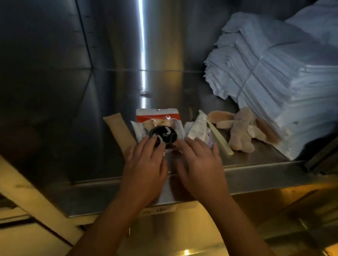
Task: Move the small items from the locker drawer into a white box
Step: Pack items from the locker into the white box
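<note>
Currently at gathering stage: left hand [146,163] laid straight-fingered on black round item [163,137]; right hand [200,163] spread alongside, nothing gripped. Next, judged: item to be pinched and lifted.

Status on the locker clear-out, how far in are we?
Done: nothing that shows; no white box is in view.
In hand: the left hand touches the black round item, and the right hand reaches flat over the white tube. Neither grips anything yet.
Left: the orange-topped packet, tan pouch, cream stick and plush toy all lie on the metal shelf, beside the stack of white cloths.
</note>
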Action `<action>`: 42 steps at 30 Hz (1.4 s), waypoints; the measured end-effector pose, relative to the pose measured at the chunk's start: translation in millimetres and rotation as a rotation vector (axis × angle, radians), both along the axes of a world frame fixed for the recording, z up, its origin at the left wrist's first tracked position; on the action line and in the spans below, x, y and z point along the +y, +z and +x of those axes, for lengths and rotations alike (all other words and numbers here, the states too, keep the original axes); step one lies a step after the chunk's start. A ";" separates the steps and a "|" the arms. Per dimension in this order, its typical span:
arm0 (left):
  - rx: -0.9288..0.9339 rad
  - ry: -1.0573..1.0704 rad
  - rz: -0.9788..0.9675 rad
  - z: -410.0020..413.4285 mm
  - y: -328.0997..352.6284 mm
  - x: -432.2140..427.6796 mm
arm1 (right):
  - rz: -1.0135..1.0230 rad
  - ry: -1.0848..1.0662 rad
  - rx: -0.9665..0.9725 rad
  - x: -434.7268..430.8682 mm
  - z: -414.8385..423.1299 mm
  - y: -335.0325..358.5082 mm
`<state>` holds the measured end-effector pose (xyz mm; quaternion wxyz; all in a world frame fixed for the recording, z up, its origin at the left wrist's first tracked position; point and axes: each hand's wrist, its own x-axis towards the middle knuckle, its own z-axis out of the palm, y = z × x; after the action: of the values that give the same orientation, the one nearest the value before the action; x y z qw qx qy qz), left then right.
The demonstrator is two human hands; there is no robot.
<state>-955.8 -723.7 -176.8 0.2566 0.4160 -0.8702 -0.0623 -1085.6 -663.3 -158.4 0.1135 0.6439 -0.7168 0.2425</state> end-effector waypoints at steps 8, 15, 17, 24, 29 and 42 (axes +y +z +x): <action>-0.051 0.155 0.018 20.0 -10.3 -16.2 | 0.085 0.174 -0.034 -43.0 7.1 -6.2; -0.084 0.172 0.083 24.3 -25.8 -19.2 | 0.154 0.255 -0.005 -67.8 3.6 -16.6; -0.087 0.175 0.098 24.5 -28.4 -19.1 | 0.211 0.252 0.016 -72.2 0.1 -21.8; -0.126 0.151 0.127 30.9 -30.2 -19.7 | 0.306 0.238 0.007 -71.4 -0.4 -25.6; -0.153 0.119 0.147 38.3 -28.5 -17.9 | 0.314 0.230 0.015 -59.8 1.6 -25.6; -0.192 0.044 0.152 52.3 -31.4 -2.7 | 0.232 0.208 0.017 -34.3 13.9 -29.3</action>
<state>-903.5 -726.4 -208.2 0.1410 0.4571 -0.8743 -0.0824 -1071.7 -697.6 -187.7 0.0186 0.7254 -0.6685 0.1629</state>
